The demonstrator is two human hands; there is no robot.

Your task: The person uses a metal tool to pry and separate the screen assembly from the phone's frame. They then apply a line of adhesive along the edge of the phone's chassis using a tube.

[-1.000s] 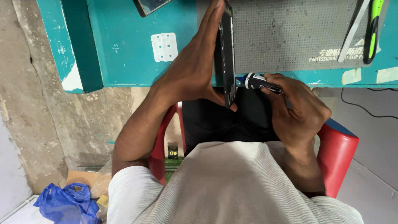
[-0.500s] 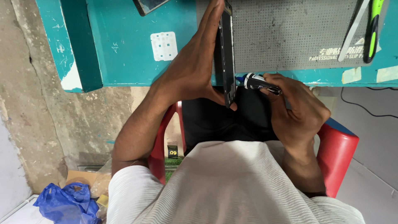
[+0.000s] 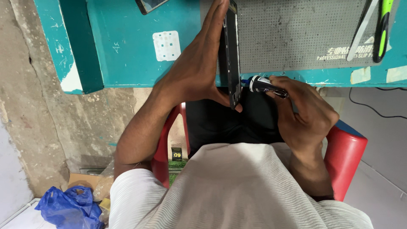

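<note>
My left hand [image 3: 199,68] grips a black phone [image 3: 231,55] standing on its long edge at the near rim of the teal workbench [image 3: 127,46]. The fingers lie flat along its left face and the thumb hooks under its lower end. My right hand [image 3: 303,114] holds a small black and white screwdriver [image 3: 263,85]. Its blue tip points left and meets the phone's lower right edge. A grey perforated mat [image 3: 292,34] lies on the bench behind the phone.
A white square sticker [image 3: 166,46] is on the bench. Another phone's corner [image 3: 149,5] shows at the top. A grey tool [image 3: 359,29] and a green-handled tool [image 3: 383,25] lie on the mat's right. I sit on a red chair [image 3: 348,161]. A blue bag [image 3: 70,207] lies on the floor.
</note>
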